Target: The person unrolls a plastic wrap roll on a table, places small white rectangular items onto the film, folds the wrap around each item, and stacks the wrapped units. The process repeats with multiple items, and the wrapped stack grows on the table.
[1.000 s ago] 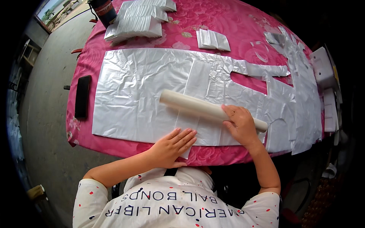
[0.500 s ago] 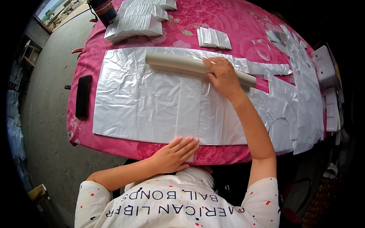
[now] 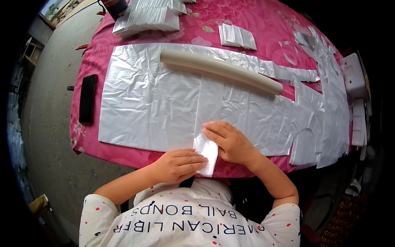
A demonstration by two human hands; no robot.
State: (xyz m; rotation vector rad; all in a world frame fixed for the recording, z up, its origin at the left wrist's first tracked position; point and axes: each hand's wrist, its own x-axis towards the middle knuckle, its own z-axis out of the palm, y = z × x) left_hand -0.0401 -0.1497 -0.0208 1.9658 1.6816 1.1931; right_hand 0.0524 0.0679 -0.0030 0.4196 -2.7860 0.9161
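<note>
A wide silvery plastic sheet (image 3: 164,99) lies flat across a pink flowered tablecloth (image 3: 271,24). At its near edge a small piece of it (image 3: 206,153) is folded up between both hands. My left hand (image 3: 177,164) lies flat with its fingers against this fold from the left. My right hand (image 3: 228,142) presses on the sheet just right of the fold, fingers spread. A long cream tube (image 3: 220,70) rests on the sheet's far edge, apart from both hands.
A black flat bar (image 3: 87,98) lies at the table's left edge. Stacks of folded silvery bags (image 3: 150,18) and a smaller folded pile (image 3: 236,36) sit at the back. Cut sheet pieces (image 3: 329,103) and white boxes (image 3: 354,78) line the right side.
My right hand let go of the cream tube at the sheet's far edge and came back to the near edge. Both hands now meet at a small fold.
</note>
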